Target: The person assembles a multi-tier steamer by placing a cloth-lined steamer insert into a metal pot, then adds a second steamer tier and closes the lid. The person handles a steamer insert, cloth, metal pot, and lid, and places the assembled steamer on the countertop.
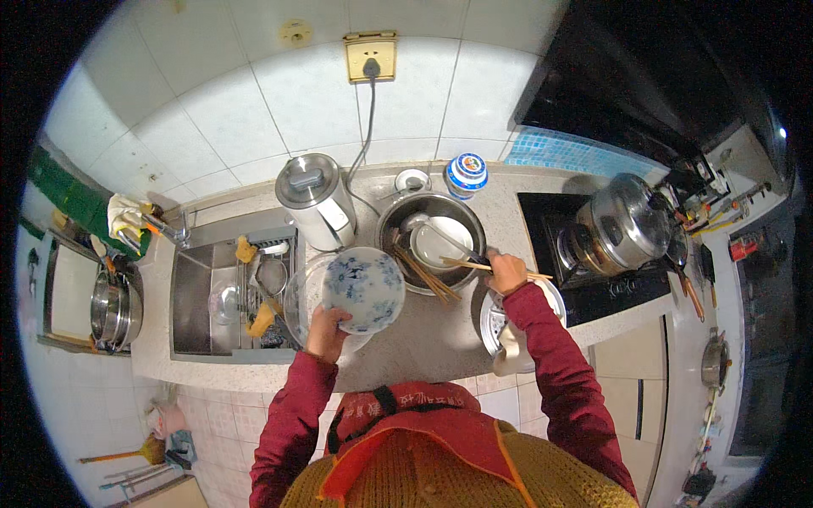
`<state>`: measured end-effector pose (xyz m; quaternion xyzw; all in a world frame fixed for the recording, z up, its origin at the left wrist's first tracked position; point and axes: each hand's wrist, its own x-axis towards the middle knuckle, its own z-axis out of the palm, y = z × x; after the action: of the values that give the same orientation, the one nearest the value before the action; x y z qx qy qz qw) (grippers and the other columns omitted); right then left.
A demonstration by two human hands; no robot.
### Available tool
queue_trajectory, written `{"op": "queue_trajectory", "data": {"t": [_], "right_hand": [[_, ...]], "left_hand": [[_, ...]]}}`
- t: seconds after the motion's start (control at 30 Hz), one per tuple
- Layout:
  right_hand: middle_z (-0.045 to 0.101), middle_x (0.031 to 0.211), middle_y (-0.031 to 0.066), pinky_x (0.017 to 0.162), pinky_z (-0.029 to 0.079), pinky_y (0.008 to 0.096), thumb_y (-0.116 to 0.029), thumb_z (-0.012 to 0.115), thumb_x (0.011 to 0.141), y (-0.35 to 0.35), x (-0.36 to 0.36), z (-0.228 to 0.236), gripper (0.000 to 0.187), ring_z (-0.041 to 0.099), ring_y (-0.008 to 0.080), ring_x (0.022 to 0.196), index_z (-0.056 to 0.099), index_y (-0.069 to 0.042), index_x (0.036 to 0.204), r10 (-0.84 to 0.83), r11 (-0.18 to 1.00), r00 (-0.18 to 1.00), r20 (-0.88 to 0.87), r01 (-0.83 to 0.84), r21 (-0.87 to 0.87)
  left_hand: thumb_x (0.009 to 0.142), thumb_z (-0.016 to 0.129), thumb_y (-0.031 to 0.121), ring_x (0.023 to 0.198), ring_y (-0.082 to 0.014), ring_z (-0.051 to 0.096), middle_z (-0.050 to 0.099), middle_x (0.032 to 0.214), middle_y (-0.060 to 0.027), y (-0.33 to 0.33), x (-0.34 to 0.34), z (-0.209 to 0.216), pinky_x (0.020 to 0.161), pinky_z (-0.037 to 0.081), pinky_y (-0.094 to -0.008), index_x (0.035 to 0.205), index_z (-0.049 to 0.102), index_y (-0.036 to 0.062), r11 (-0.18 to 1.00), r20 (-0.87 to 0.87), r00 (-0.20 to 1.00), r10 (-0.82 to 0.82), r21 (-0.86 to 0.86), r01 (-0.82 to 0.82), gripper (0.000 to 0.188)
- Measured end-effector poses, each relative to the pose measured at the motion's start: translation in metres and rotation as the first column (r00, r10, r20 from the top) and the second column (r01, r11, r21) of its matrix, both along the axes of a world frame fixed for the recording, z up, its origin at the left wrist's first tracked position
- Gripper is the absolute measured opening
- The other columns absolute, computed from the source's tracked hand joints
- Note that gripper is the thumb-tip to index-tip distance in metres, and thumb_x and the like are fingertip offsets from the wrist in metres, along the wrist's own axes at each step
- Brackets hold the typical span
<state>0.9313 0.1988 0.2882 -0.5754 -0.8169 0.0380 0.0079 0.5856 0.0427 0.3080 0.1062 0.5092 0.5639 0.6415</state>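
My left hand (326, 334) grips the near edge of a white plate with blue flowers (364, 289), holding it over the counter. Under that plate, part of a clear round dish or lid (303, 296) shows. My right hand (508, 273) is closed around a pair of chopsticks (540, 275) at the right rim of a steel basin (392, 222). A ladle (449, 236) leans in the basin, its dark handle ending by my right fingers; whether they hold it too, I cannot tell. Inside the basin sit a white bowl (439, 244) and a bundle of chopsticks (423, 273).
On the left is a steel sink (203, 292) with a rack. A white kettle (318, 203) stands behind the plate, near a blue-and-white tub (467, 174). Right of the basin are a perforated steamer tray (491, 317) with a pale cloth and a large pot (625, 222) on the stove.
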Motion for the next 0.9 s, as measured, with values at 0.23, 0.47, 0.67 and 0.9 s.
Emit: {"op": "queue_trajectory", "data": {"t": [0.23, 0.47, 0.67, 0.9], "right_hand": [[0.062, 0.07, 0.0196, 0.063, 0.049, 0.0444, -0.019, 0.072, 0.057, 0.016, 0.0, -0.003, 0.026, 0.061, 0.0364, 0.069, 0.065, -0.004, 0.077, 0.069, 0.997, 0.991, -0.117, -0.065, 0.037], [0.056, 0.065, 0.0217, 0.057, 0.045, 0.0416, -0.017, 0.07, 0.059, -0.013, 0.039, 0.06, 0.027, 0.057, 0.0384, 0.063, 0.061, 0.0, 0.078, -0.038, 0.999, 0.849, -0.527, 0.051, 0.011], [0.046, 0.056, 0.0144, 0.049, 0.038, 0.0317, -0.008, 0.066, 0.061, -0.058, 0.075, 0.082, 0.019, 0.044, 0.0177, 0.049, 0.059, 0.002, 0.075, -0.246, 0.969, 0.754, -0.61, 0.192, -0.154], [0.046, 0.054, 0.0104, 0.049, 0.039, 0.029, -0.006, 0.067, 0.06, -0.08, 0.094, 0.083, 0.02, 0.043, 0.013, 0.048, 0.063, 0.002, 0.079, -0.269, 0.962, 0.71, -0.651, 0.233, -0.144]], "left_hand": [[0.073, 0.049, 0.001, 0.079, -0.0216, 0.058, 0.057, 0.09, -0.0077, 0.045, 0.017, -0.007, 0.067, 0.052, -0.037, 0.101, 0.052, 0.0011, 0.997, -0.043, 0.996, -0.075, 0.034, 0.076, 0.029], [0.076, 0.057, 0.012, 0.087, -0.0253, 0.061, 0.059, 0.101, -0.0113, 0.123, 0.061, -0.035, 0.07, 0.052, -0.0388, 0.109, 0.05, 0.0005, 0.978, -0.243, 0.947, -0.208, -0.019, 0.21, 0.036], [0.069, 0.062, 0.019, 0.085, -0.0304, 0.061, 0.062, 0.09, -0.0187, 0.193, 0.095, -0.087, 0.077, 0.047, -0.0392, 0.097, 0.056, -0.0017, 0.964, -0.761, 0.611, -0.22, -0.074, 0.254, 0.035], [0.066, 0.061, 0.019, 0.088, -0.0386, 0.06, 0.061, 0.089, -0.0237, 0.207, 0.099, -0.083, 0.079, 0.047, -0.0414, 0.087, 0.058, -0.0026, 0.944, -0.918, 0.282, -0.278, -0.207, 0.259, 0.03]]}}
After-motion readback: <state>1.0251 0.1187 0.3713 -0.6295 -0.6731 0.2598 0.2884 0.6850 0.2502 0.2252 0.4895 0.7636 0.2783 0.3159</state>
